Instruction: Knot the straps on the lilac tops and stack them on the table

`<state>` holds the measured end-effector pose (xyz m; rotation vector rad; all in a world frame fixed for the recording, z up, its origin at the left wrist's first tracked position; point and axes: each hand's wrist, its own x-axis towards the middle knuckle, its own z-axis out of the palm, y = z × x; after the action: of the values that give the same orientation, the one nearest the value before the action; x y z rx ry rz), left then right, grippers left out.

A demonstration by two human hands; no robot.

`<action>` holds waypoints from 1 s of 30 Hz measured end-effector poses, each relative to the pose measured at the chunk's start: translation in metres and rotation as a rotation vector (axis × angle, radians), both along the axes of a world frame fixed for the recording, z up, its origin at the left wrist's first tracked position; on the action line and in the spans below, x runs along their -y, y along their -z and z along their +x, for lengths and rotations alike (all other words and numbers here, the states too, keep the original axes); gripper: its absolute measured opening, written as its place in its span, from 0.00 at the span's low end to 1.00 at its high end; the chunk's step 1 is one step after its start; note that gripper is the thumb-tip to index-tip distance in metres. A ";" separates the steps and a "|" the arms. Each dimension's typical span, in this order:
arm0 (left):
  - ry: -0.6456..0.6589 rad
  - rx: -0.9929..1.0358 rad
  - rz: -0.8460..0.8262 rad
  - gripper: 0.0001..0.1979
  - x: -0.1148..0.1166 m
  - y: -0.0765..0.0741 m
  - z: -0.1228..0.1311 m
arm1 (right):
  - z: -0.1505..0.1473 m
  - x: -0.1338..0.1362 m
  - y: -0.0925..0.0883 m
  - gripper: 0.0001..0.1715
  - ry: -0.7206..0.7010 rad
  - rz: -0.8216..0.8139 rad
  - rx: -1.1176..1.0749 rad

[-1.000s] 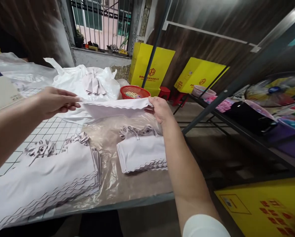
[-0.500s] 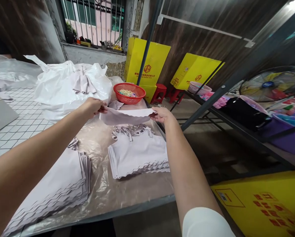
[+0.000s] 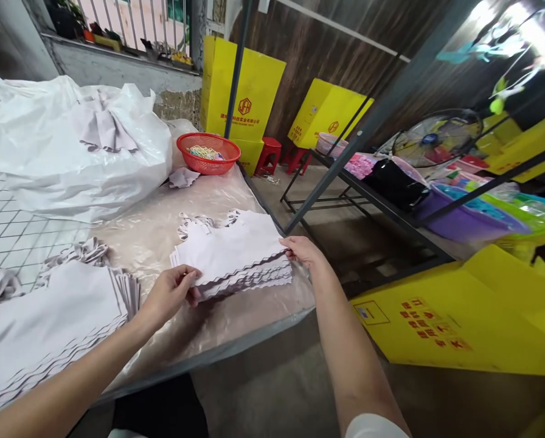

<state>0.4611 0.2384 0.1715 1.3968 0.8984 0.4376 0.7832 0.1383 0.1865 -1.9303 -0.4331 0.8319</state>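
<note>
Your left fingers [image 3: 191,291] are curled against the near left corner of the small stack [image 3: 236,249] of white cloth pieces, with the thumb laid on top, so the corner is pinched between thumb and fingers. How many layers you have caught cannot be told. Your left hand [image 3: 172,293] sits low over the table [image 3: 236,340], the forearm running back toward you across the near edge. Your right fingers [image 3: 289,244] touch the right edge of the same stack at its top layer. They are bent over that edge, but whether they grip it or only rest on it cannot be told. Your right hand [image 3: 303,250] lies just past the table's right side. The small stack rests flat on the clear plastic sheet [image 3: 163,225] that covers the table, near the front right corner, with its zigzag edges toward you and its knotted strings at the far side. To the left, well apart from it, lies a larger stack [image 3: 39,316] of the same cloth, also with strings bunched at its far end. Behind both sits a big white plastic bag [image 3: 72,158] with cloth showing in its mouth. Beside the bag are a loose scrap [image 3: 183,177] and a red basket [image 3: 208,152]. Beyond the table stand yellow boxes [image 3: 245,103], a red stool [image 3: 269,155], a metal rack [image 3: 368,194] and a fan [image 3: 437,137].
</note>
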 end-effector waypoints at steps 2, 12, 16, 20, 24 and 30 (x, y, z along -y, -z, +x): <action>-0.009 -0.014 0.038 0.25 0.004 -0.001 -0.004 | -0.002 0.006 0.005 0.19 0.009 0.001 0.025; 0.034 -0.165 0.230 0.24 0.009 0.010 -0.022 | -0.012 0.026 0.024 0.15 -0.008 -0.029 0.210; 0.129 -0.390 0.530 0.20 0.006 0.013 -0.030 | -0.017 0.029 0.021 0.10 -0.046 -0.190 0.497; 0.096 -0.581 1.077 0.18 0.003 0.010 -0.013 | -0.034 0.016 0.016 0.20 -0.047 -0.282 1.097; 0.077 -0.505 1.344 0.22 0.002 0.017 0.033 | -0.059 -0.020 0.029 0.29 -0.243 -0.171 1.321; -0.029 -0.521 1.243 0.25 -0.004 0.036 0.051 | -0.069 -0.050 0.058 0.31 -0.455 -0.267 1.230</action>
<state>0.5122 0.2423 0.1355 2.7222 1.1032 0.7239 0.7141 0.1883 0.1284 -2.4656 -1.5800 -0.1796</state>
